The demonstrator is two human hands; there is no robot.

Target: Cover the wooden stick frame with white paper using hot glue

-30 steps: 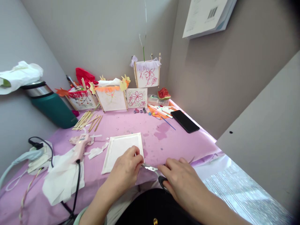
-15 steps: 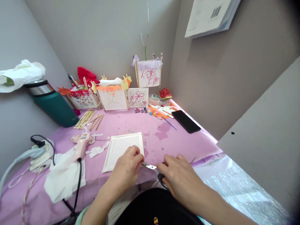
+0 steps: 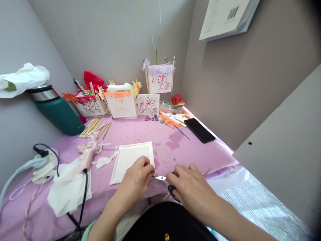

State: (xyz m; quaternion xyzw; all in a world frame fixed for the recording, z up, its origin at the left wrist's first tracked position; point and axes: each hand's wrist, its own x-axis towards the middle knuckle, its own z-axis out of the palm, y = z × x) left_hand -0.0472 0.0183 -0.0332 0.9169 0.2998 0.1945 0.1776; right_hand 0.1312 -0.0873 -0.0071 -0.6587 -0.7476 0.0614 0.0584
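Note:
My right hand (image 3: 192, 185) is closed on the handles of a pair of scissors (image 3: 162, 178), one dark loop showing below the fingers. The metal blades point left and reach my left hand (image 3: 137, 175). That hand is pinched closed at the blade tips; whatever lies between its fingers is hidden. Behind and partly under my left hand, a square white canvas panel (image 3: 125, 157) with a raised border lies flat on the table.
On the purple cloth (image 3: 140, 130) lie a pink glue gun (image 3: 87, 155), white scraps, wooden sticks (image 3: 92, 129), markers (image 3: 175, 117) and a black phone (image 3: 199, 130). Decorated panel lanterns (image 3: 121, 105) stand at the back. A teal bottle (image 3: 59, 112) and a power strip (image 3: 45, 169) are left.
Both hands stay nearly in place. The scissor blades look slightly more closed, and my right hand has shifted a little to the left. The view has moved slightly.

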